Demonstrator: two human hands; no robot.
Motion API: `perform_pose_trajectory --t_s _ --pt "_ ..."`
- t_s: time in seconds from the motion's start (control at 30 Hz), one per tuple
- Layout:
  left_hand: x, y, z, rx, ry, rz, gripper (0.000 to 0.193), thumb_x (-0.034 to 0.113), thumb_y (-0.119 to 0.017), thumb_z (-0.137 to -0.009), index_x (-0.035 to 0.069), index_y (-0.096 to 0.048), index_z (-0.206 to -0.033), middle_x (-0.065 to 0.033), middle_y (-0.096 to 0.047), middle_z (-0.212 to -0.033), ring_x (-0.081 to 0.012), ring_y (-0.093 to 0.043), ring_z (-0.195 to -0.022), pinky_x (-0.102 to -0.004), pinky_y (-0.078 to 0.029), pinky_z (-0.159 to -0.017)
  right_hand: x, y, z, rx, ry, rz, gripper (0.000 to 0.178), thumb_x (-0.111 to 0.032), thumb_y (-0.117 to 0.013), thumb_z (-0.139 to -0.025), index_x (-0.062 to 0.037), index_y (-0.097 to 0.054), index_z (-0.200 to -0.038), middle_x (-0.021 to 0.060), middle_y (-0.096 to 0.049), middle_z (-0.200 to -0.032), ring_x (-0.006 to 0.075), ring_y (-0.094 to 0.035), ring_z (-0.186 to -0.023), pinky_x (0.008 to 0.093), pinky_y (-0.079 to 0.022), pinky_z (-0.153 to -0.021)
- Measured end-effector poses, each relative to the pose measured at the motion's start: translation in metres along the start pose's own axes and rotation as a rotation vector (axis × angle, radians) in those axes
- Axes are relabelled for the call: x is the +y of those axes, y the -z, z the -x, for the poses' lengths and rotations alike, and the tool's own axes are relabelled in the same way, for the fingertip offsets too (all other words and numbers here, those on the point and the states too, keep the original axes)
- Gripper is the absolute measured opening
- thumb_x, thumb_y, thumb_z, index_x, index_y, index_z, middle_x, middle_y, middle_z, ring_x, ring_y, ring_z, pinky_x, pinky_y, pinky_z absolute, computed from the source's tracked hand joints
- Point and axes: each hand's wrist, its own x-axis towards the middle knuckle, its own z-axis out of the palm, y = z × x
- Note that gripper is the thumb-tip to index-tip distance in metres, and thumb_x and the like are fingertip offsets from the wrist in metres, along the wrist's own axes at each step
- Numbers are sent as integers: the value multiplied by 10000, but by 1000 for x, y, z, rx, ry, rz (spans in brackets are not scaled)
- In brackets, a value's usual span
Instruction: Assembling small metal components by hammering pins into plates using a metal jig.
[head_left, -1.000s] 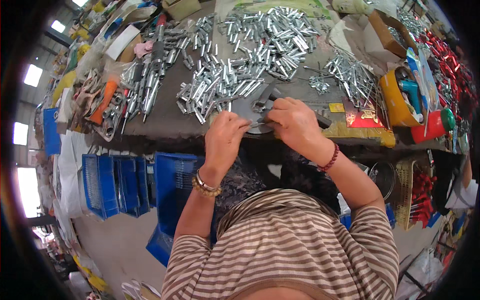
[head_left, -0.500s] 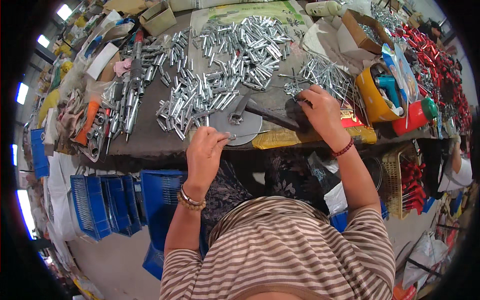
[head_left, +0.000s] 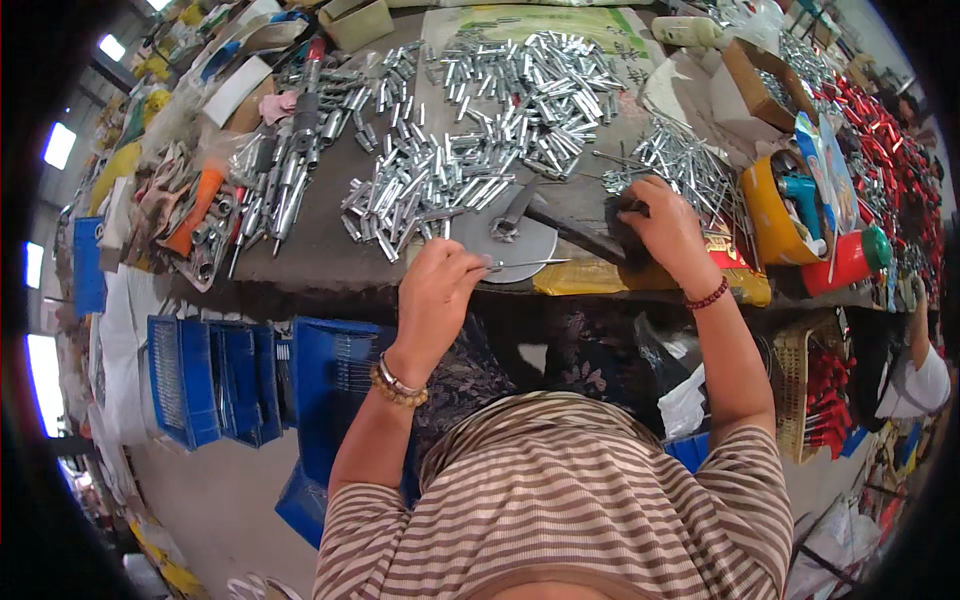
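Observation:
In my left hand (head_left: pixel 440 295), closed near the table's front edge, is a thin metal rod (head_left: pixel 525 264) pointing right over a grey disc (head_left: pixel 540 240). A silvery socket-like piece (head_left: pixel 505 228) sits at the end of a dark bar on that disc. My right hand (head_left: pixel 672 235) is bent with its fingertips together, beside a dark block (head_left: pixel 622 235) at the end of a dark handle-like bar (head_left: pixel 570 232). Whatever these fingers hold, if anything, is hidden. Beyond them lies a pile of thin metal rods (head_left: pixel 680 160).
Many short silver metal tubes (head_left: pixel 470 160) cover the middle of the table. Sockets and long tools (head_left: pixel 290 165) lie at left. A yellow container (head_left: pixel 770 215), a red jar (head_left: pixel 835 262) and a cardboard box (head_left: pixel 755 95) stand at right. Blue crates (head_left: pixel 335 400) sit below the table edge.
The whole view has shifted, so the table appears farther right. My right fingertips have come slightly lower, closer to the dark block. My left hand still holds the rod.

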Motion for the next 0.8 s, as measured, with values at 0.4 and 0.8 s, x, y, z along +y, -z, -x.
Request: perform_pose_trajectory --t_s 0.4,0.8 --pt "2 5 -2 4 -11 -17 113 20 -738 -871 29 -733 -984 -102 -600 -919 -283 -617 -841 -368 -500 -734 -96 -32 12 -97 131 -544 358 -8 -748 -828 -51 -655 -1171 145 -711 -944 312 -688 -811 401 -557 -734" --pt "-1 4 0 -8 5 -6 99 41 -735 -864 37 -691 -953 -108 -596 -917 -325 -617 -866 -427 -497 -745 -114 -58 8 -103 320 -402 522 57 -702 -825 -85 -623 -1321 119 -716 -959 287 -724 -899 383 -576 -791"
